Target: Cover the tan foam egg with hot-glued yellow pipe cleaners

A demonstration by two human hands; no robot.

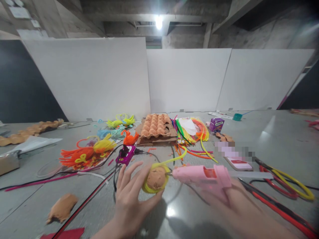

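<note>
My left hand (132,196) is closed around the edge of a brown egg-carton cup (156,178), held between thumb and fingers. Yellow pipe cleaner (151,191) is wound about the cup's rim, and its loose end curves up and to the right. In my right hand (224,199) is a pink hot glue gun (199,174), gripped by its handle. Its metal nozzle points left at the cup's right edge; whether it touches cannot be told. A clear glue stick (249,175) sticks out of the gun's back.
Behind stands an egg tray (156,125) on cardboard, with colourful pipe cleaners (196,131) beside it. Orange and yellow bundles (84,156) and a purple power strip (126,156) lie left. A phone (239,163) and scissors (286,181) lie right. Cables cross the table.
</note>
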